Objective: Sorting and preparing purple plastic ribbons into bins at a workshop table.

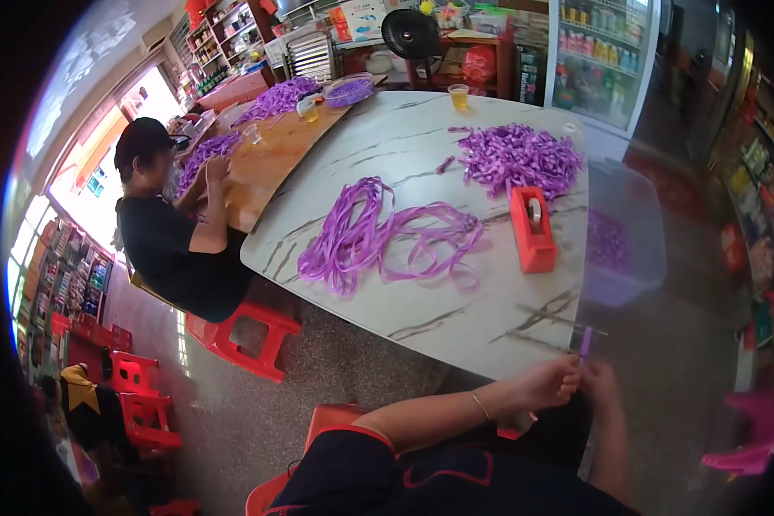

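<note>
Beyond the table's near right edge, my left hand (552, 383) and my right hand (600, 380) meet with curled fingers. A short strip of purple ribbon (586, 342) rises from between their fingertips, and both hands are closed at its lower end. The right hand is blurred. Just past the strip, a thin dark rod (568, 321) sticks out over the table edge. A red tape dispenser (533, 230) stands farther in on the marbled table (430, 322). Left of it lie long loops of purple ribbon (353, 236); behind it is a pile of short purple ribbon pieces (520, 159).
A clear plastic bin (632, 232) with purple pieces stands against the table's right side. A cup of yellow liquid (459, 96) is at the back. On the left, a person (168, 224) works at a wooden table (262, 159) with more ribbon. Red stools (248, 338) stand below.
</note>
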### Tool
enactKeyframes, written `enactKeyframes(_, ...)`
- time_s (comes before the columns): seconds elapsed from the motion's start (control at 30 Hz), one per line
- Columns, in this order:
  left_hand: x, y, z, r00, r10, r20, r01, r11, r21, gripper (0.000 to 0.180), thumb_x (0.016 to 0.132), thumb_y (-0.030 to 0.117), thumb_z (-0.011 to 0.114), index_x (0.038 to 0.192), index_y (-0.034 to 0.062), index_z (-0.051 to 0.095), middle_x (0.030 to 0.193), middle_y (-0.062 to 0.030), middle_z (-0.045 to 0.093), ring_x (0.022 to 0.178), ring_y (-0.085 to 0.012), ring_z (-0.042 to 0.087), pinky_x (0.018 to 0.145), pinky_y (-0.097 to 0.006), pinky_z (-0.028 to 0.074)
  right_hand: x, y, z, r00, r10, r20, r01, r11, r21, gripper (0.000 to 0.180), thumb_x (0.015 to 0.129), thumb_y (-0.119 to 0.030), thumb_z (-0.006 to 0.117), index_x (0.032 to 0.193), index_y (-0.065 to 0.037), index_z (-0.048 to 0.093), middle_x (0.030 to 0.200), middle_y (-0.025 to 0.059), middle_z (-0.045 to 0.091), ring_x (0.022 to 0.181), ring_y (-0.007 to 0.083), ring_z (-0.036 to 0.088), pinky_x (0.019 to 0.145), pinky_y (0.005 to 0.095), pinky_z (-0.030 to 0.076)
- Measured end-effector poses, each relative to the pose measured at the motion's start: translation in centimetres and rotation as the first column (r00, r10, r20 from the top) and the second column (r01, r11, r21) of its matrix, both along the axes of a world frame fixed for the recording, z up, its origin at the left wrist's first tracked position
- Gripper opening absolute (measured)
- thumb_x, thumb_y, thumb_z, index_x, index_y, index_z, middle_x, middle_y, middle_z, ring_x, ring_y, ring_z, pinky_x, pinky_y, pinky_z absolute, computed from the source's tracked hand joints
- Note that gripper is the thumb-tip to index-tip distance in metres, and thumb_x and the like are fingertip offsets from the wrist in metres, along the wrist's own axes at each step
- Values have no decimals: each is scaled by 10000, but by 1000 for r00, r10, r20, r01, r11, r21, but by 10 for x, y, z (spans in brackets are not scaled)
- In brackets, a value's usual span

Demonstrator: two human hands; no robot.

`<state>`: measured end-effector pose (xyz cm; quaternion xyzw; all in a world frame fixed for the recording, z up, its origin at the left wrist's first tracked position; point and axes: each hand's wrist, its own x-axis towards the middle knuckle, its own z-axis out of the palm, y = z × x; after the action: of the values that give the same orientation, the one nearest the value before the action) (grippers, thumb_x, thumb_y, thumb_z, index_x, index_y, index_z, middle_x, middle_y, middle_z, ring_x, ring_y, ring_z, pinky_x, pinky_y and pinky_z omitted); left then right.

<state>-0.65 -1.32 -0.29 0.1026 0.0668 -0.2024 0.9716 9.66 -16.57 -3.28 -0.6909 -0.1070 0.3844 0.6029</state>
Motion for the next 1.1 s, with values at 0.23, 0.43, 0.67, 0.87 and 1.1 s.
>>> enactKeyframes(0.23,5,13,2,988,-73,134,90,989,-120,151,851,113,459,940,199,372,674,40,363,624,-80,390,554,-215,328,62,26,95,953,208,222,-244,958,151,212,847,-237,551,887,-35,598,689,37,597,532,76,501,478,200,371)
enactKeyframes(0.43,10,17,5,986,-66,151,74,996,-53,152,850,130,476,870,192,339,672,43,355,634,-80,388,584,-222,341,103,162,129,742,190,643,-237,971,-14,244,844,-218,558,1014,-46,594,894,-15,600,708,49,486,583,199,373)
enactKeyframes(0.67,4,13,2,988,-58,146,68,996,-65,145,855,123,475,877,184,346,679,39,370,643,-87,401,597,-228,360,109,215,122,864,429,263,-353,889,-291,225,809,-254,613,898,-49,642,785,2,634,657,53,500,534,177,339)
enactKeyframes(0.87,5,10,0,985,-58,162,71,995,-75,142,856,124,477,893,184,354,691,35,375,653,-99,410,599,-236,368,114,215,98,925,320,208,-329,944,11,209,774,-244,655,875,-62,642,770,-1,631,532,20,406,432,180,244)
enactKeyframes(1.1,6,12,-2,984,-58,169,66,997,-42,148,857,117,468,928,181,356,690,29,358,652,-106,404,610,-242,380,71,175,118,953,264,150,-263,965,-25,200,756,-253,670,834,-74,627,746,-11,610,519,8,350,425,170,228)
